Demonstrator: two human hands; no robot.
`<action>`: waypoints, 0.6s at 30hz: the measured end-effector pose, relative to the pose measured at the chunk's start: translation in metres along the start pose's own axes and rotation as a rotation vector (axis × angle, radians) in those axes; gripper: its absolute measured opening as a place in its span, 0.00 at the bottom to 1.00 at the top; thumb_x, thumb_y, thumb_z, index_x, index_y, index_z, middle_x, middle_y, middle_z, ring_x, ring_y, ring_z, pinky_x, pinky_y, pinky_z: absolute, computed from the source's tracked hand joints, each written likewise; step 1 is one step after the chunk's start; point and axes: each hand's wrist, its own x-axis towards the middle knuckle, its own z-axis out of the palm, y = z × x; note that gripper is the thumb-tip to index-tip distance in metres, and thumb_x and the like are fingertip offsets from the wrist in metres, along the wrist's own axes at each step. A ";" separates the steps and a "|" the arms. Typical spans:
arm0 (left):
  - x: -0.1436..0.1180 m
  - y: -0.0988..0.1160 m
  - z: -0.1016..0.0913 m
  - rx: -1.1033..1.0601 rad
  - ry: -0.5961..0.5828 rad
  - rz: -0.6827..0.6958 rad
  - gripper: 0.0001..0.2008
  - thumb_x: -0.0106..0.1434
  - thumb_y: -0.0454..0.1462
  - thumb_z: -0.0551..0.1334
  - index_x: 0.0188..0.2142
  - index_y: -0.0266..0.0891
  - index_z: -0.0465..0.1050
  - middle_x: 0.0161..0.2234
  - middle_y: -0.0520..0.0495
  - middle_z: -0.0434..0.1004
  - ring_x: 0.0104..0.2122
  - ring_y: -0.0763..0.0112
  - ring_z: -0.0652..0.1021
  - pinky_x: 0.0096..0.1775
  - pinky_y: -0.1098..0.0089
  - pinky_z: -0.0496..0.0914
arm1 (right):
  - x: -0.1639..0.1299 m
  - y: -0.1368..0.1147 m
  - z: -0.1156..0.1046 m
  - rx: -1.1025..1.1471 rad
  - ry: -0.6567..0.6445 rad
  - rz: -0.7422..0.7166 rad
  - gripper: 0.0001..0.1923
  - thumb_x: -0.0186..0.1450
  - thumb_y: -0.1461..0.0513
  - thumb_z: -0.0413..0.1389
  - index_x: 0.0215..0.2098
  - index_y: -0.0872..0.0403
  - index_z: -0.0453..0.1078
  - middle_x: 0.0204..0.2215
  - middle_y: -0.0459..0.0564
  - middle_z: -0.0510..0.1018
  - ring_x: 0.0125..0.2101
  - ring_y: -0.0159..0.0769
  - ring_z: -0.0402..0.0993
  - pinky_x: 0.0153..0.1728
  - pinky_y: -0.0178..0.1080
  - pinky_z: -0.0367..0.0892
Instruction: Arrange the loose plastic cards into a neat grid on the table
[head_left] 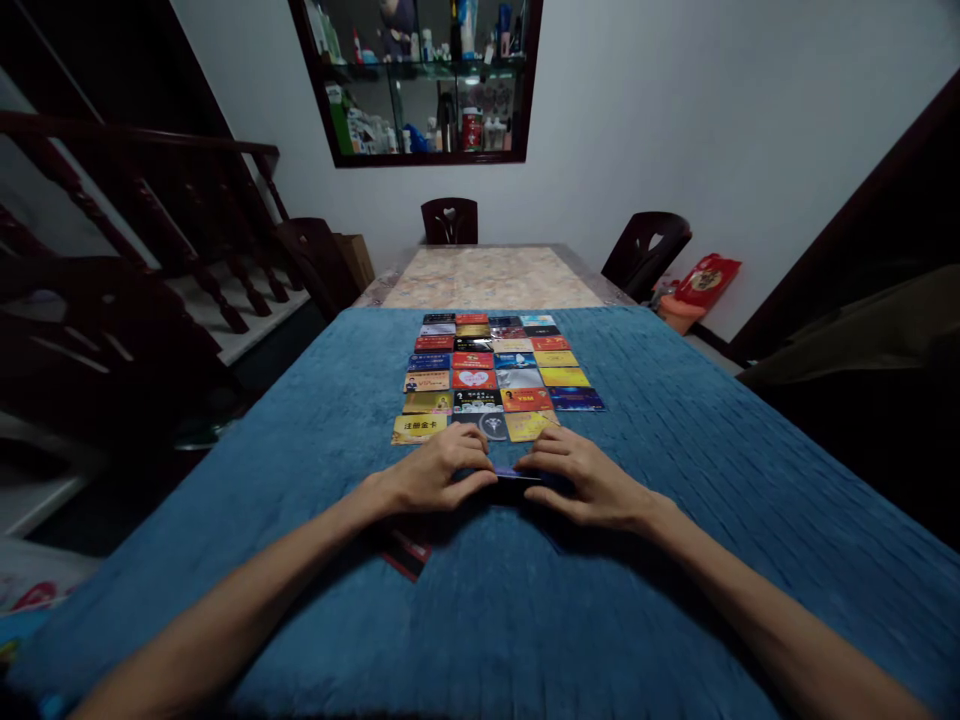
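Note:
Between both hands, a dark card with a purplish upper face [514, 472] is held nearly edge-on, low over the cloth; whether it is one card or several I cannot tell. My left hand [442, 465] pinches its left end between thumb and fingers. At the other end my right hand [581, 475] does the same. Just beyond my fingers lie several rows of colourful plastic cards, among them a gold card [420, 428], a dark grey card [491, 427] and a yellow card [529, 426]. Under my left wrist a red card with a black stripe [407, 552] is partly hidden.
A blue cloth [315, 480] covers the near part of the table, with a stone-patterned top [487, 275] behind it. Dark wooden chairs [450, 220] stand around the far end. A red bag [705, 280] sits at the right, a stair railing [142, 135] at the left.

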 end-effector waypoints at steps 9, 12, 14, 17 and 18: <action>-0.002 -0.017 0.004 -0.008 0.073 -0.076 0.11 0.69 0.34 0.57 0.43 0.34 0.77 0.39 0.41 0.77 0.40 0.65 0.76 0.43 0.65 0.71 | -0.002 0.009 0.013 -0.056 0.131 0.084 0.14 0.69 0.65 0.50 0.52 0.52 0.70 0.39 0.55 0.78 0.38 0.41 0.72 0.39 0.45 0.70; -0.002 -0.018 0.002 -0.012 0.059 -0.097 0.12 0.67 0.32 0.56 0.46 0.36 0.76 0.40 0.42 0.78 0.41 0.65 0.76 0.44 0.64 0.72 | -0.003 0.010 0.014 -0.086 0.146 0.097 0.17 0.68 0.66 0.51 0.54 0.52 0.70 0.40 0.56 0.78 0.39 0.42 0.73 0.39 0.46 0.70; -0.003 -0.017 0.001 -0.014 0.049 -0.104 0.13 0.67 0.30 0.56 0.47 0.36 0.76 0.40 0.43 0.78 0.41 0.65 0.76 0.44 0.63 0.72 | -0.003 0.010 0.014 -0.099 0.150 0.101 0.18 0.68 0.66 0.50 0.55 0.52 0.69 0.40 0.56 0.79 0.39 0.43 0.73 0.39 0.47 0.70; -0.003 -0.017 0.002 -0.019 0.045 -0.114 0.14 0.66 0.29 0.55 0.48 0.38 0.75 0.40 0.43 0.79 0.41 0.66 0.76 0.44 0.63 0.72 | -0.003 0.009 0.013 -0.111 0.138 0.106 0.20 0.68 0.66 0.50 0.57 0.51 0.68 0.41 0.55 0.79 0.39 0.43 0.73 0.38 0.47 0.70; -0.003 -0.017 0.003 -0.022 0.045 -0.116 0.14 0.66 0.29 0.56 0.48 0.38 0.75 0.41 0.44 0.79 0.41 0.66 0.76 0.44 0.62 0.72 | -0.003 0.009 0.013 -0.117 0.136 0.106 0.20 0.68 0.66 0.50 0.58 0.50 0.67 0.42 0.55 0.79 0.39 0.43 0.73 0.38 0.46 0.69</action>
